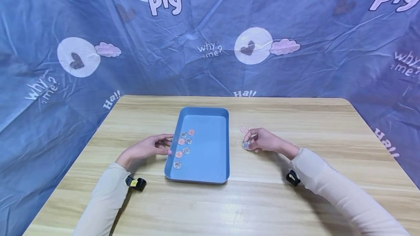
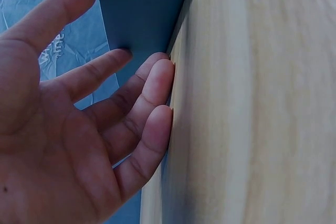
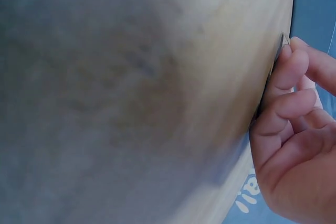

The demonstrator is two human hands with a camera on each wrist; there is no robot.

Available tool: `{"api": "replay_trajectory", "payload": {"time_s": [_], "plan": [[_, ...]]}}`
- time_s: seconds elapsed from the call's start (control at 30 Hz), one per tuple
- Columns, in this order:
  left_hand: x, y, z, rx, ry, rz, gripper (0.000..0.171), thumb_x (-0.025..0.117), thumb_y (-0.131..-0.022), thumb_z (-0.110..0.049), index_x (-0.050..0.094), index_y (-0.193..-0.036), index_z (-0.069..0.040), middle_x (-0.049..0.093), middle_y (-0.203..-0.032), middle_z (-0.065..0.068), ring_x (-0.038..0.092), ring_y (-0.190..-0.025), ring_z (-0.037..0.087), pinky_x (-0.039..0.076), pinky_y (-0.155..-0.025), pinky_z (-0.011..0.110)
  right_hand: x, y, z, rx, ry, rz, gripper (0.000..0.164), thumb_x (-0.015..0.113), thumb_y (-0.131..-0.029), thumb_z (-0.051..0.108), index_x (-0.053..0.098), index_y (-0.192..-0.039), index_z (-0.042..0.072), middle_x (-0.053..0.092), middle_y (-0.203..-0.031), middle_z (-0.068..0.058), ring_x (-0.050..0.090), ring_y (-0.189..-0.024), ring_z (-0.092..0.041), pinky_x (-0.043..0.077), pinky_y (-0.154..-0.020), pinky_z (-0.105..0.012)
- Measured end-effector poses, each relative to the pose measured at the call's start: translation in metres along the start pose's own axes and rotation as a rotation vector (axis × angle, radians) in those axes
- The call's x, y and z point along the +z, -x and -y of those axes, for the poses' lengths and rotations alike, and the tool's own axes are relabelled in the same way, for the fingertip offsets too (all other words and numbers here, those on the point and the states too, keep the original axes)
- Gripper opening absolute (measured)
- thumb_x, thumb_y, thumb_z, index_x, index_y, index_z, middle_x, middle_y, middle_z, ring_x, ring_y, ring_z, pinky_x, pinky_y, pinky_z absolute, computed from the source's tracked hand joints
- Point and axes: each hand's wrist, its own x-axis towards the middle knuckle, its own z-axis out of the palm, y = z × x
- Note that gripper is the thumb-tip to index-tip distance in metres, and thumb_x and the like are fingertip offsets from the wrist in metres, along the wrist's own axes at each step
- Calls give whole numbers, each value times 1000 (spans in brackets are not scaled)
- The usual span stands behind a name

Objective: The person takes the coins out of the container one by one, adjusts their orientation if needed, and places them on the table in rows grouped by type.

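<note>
A blue rectangular tray (image 1: 210, 148) lies on the table. Along its left side are several silver coins (image 1: 186, 150) and three copper-coloured coins (image 1: 178, 154). My left hand (image 1: 147, 148) is at the tray's left wall, its fingers loosely bent; in the left wrist view a fingertip (image 2: 123, 53) touches the wall. To the right of the tray, my right hand (image 1: 264, 140) pinches a silver coin (image 1: 245, 145) just at the table surface. The right wrist view shows only this coin's thin edge (image 3: 285, 38). Beyond that hand lie two copper-coloured coins (image 1: 244, 130), one partly hidden by the fingers.
The light wooden table (image 1: 279, 207) reaches back to a blue printed cloth (image 1: 197, 72), which also hangs at both sides. A black wrist device (image 1: 141, 184) sits below the left wrist, and another (image 1: 292, 178) below the right.
</note>
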Motion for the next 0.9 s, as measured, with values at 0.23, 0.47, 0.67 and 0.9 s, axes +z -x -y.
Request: {"api": "replay_trajectory", "payload": {"time_s": [0.23, 0.47, 0.67, 0.9], "plan": [[0, 0, 1, -5, -11, -2, 77, 71, -88, -31, 34, -148, -2, 56, -130, 19, 57, -111, 25, 45, -95, 36, 2, -2, 5, -16, 63, 1, 20, 65, -80, -4, 61, -99, -5, 57, -64, 0, 51, -53, -11, 41, -51, -20], [1, 0, 0, 0, -2, -2, 77, 71, -87, -31, 34, -148, -1, 56, -130, 19, 57, -111, 26, 45, -95, 35, 4, -5, 10, -17, 209, 1, 15, 67, -81, 0, 61, -95, -2, 53, -64, 1, 50, -51, -11, 43, -53, -23], [1, 0, 0, 3, -2, -2, 77, 71, -88, -30, 33, -148, -1, 56, -130, 20, 57, -111, 25, 45, -95, 34, 5, -5, 12, -11, 239, 10, 15, 67, -83, 1, 60, -96, -1, 50, -64, 1, 50, -52, -11, 42, -53, -23], [2, -1, 0, 27, -4, 2, 76, 70, -88, -30, 34, -147, 0, 57, -129, 21, 58, -110, 25, 46, -94, 32, 3, -3, 8, 26, 153, 25, 20, 66, -85, 3, 59, -102, -2, 52, -67, -1, 48, -55, -12, 39, -49, -21]]}}
